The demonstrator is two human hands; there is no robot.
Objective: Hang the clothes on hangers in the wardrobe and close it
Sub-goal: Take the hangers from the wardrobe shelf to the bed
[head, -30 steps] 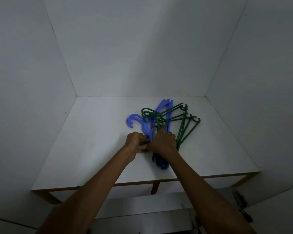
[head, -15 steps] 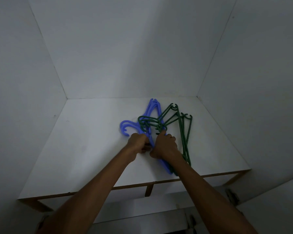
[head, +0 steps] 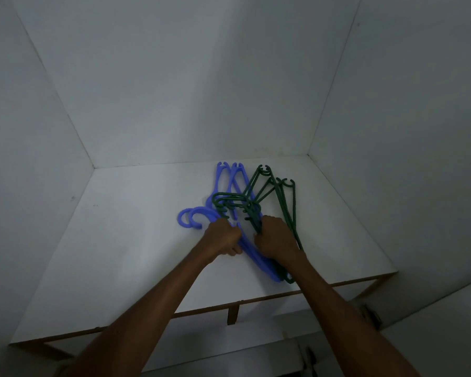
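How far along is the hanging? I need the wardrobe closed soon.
Early. Nothing is hung: no clothes are in view. The left hand grips the blue hangers and the right hand the green hangers, tangled together on the shelf. Separating them, hanging and closing remain.

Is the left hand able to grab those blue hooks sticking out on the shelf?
Probably yes. The left hand already grips the blue hangers, and their hooks lie right beside it on the shelf with nothing between. The right hand holds the green hangers, off to the other side.
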